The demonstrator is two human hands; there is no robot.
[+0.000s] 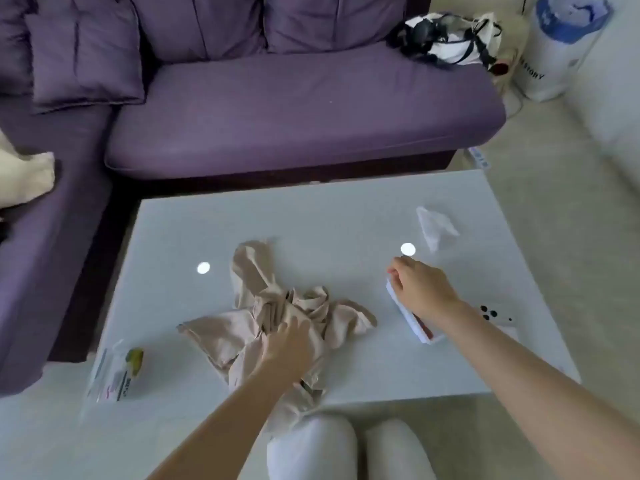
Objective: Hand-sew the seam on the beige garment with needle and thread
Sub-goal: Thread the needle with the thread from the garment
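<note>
Where it lies crumpled at the middle of the glossy white table [311,216], the beige garment [221,337] is soft, thin cloth bunched into folds, one long strip trailing away from the person and its near end hanging off the table edge; the left hand [287,344] rests on its near middle with fingers fairly straight and spread, pressing the cloth and gripping nothing; right of the garment sits a small flat white box [427,336] with a red patch; the right hand [422,289] is over the box's far end with fingers curled, and whether they grip it I cannot tell; beyond the box, further right, lies a white phone [495,315]; a crinkled clear bag [436,230] is to the garment's far right; a flat plastic packet [114,375] lies to its left; behind the garment stands a purple sofa [294,116].
</note>
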